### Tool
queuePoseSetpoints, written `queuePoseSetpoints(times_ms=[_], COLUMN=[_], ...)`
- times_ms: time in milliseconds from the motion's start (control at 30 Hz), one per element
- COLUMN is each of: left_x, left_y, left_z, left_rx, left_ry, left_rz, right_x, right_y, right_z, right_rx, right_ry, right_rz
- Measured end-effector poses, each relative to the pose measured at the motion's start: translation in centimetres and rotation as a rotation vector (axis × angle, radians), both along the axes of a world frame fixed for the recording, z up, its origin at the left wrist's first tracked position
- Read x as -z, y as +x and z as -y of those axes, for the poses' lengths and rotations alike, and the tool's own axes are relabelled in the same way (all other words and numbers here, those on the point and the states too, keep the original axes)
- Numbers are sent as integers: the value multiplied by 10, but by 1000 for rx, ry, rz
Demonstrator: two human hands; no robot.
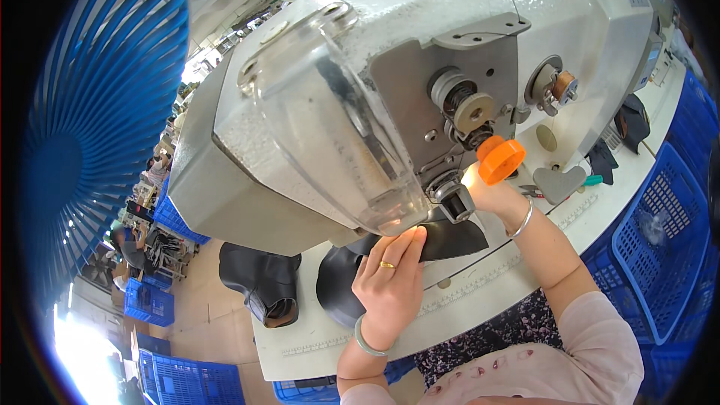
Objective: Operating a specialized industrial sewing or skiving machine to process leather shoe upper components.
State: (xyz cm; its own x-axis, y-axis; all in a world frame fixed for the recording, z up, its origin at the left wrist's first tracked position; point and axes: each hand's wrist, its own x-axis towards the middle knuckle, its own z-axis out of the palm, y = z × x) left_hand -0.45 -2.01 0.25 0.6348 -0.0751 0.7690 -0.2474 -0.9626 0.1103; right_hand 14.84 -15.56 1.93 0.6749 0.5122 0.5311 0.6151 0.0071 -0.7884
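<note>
A large white sewing machine [315, 172] fills the middle of the view. Beneath its head lies a black leather-like piece [461, 241], with a rounded black part [337, 285] spreading out on the left. My left hand [391, 274], with a ring and a bangle, has its fingers pressed together on the near edge of the black piece. Past the orange knob [501, 160], my right hand [491, 195] reaches in by the needle area. The machine hides most of its fingers. Further left on the table rests a folded black shoe upper [262, 277].
A blue fan [105, 97] stands at the left. Blue crates [660, 232] sit to the right of the white table [300, 352]; another crate [191, 379] is on the floor at left. A green-handled tool [592, 180] and black pieces [632, 121] lie behind my right arm.
</note>
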Motion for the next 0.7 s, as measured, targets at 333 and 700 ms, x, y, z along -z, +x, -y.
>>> queuePoseSetpoints(times_ms=[333,700], left_x=[3,1], left_y=[4,10], left_z=[-2,-10], left_rx=[-35,-7], left_ry=[96,135], left_rz=[49,85], right_x=[0,4], right_y=[2,3], right_z=[2,1], right_rx=[17,36], right_ry=[-141,-94], right_rz=[-19,35])
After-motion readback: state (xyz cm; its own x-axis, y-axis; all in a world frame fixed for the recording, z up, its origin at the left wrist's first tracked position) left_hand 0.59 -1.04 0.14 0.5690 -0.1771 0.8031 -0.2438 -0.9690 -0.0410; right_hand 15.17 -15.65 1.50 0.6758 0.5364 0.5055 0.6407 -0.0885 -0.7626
